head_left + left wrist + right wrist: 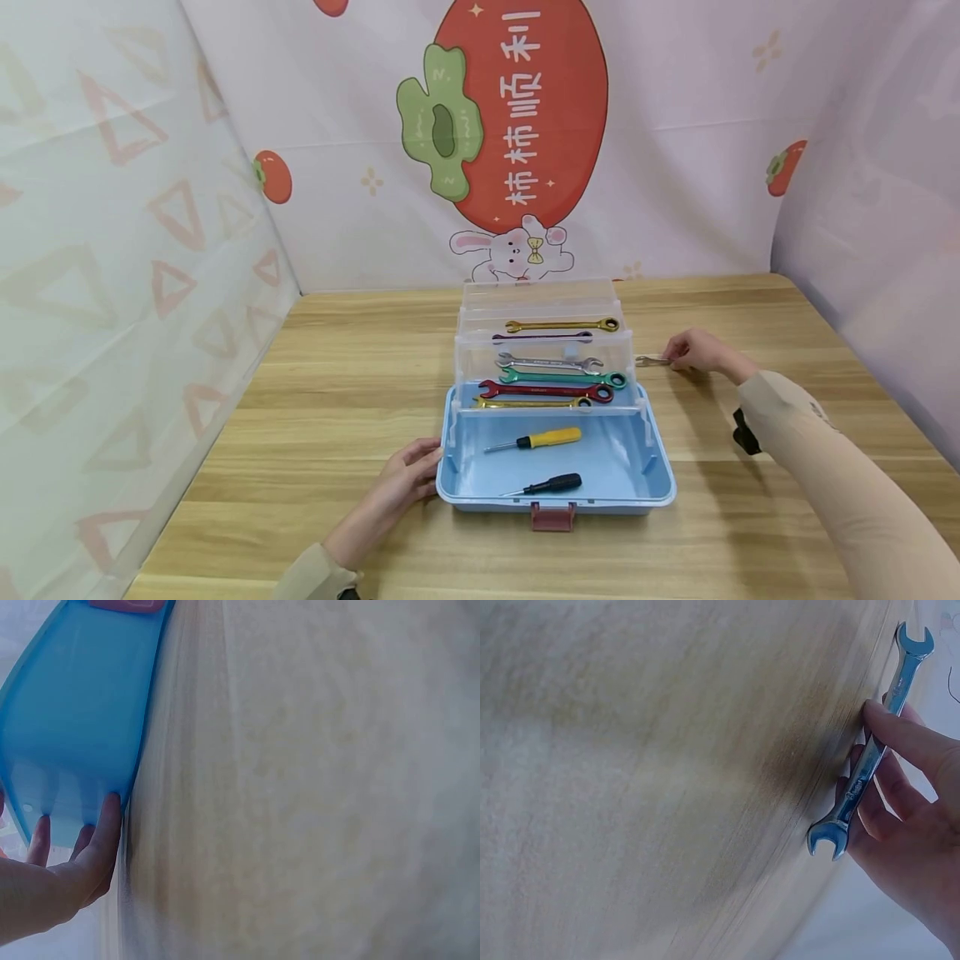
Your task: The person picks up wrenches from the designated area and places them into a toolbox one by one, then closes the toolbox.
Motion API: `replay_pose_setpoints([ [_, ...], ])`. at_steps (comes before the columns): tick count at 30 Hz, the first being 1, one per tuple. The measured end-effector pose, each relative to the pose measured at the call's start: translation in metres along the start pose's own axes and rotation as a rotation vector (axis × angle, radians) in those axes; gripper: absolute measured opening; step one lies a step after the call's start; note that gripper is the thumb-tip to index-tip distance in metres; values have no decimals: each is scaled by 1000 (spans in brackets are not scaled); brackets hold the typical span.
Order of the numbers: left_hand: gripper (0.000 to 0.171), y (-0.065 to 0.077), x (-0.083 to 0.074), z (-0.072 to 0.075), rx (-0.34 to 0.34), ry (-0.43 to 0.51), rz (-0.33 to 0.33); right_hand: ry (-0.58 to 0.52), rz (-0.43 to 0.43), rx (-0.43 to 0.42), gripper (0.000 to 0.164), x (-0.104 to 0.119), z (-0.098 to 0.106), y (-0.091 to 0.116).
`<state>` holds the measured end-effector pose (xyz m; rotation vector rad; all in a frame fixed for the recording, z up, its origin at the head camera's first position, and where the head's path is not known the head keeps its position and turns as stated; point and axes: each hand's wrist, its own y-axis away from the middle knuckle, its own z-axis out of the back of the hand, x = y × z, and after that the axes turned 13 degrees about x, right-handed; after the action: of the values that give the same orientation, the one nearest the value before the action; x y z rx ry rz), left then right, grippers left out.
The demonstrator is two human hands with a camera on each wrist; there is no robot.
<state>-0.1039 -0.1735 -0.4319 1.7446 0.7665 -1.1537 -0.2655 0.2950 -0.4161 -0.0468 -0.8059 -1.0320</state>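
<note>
My left hand (411, 473) touches the left end of a blue toolbox (611, 467), its extended fingertips against the wall in the left wrist view. To the right of the box, low over the table, my right hand (699, 350) pinches a silver double open-end wrench (861, 772) between thumb and fingers. Inside the box lie a yellow-handled screwdriver (555, 437) and a black-handled screwdriver (562, 482). Several wrenches sit in the raised clear trays, among them a red wrench (543, 391), a green wrench (555, 378) and a silver wrench (547, 363).
The toolbox's clear lid (540, 292) stands open toward the back. At its front hangs a dark red latch (552, 518). The wooden table (337, 383) ends at a printed cloth backdrop (337, 225), with cloth on both sides too.
</note>
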Motion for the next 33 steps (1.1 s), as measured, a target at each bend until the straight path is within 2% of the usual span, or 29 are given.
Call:
replay_pose_setpoints([
  [8,53,1,-1,-1,9,-2,-12,-16,-3,-10,10,0,2,0],
  [16,52,2,-1,-1,-3,7,1,41,42,-63,8,7,8,2],
  [24,51,1,-1,-1,-21,14,-9,25,59,-97,12,19,26,8],
  [33,50,2,0,-3,-9,19,-15,88,39,-140,12,35,45,15],
])
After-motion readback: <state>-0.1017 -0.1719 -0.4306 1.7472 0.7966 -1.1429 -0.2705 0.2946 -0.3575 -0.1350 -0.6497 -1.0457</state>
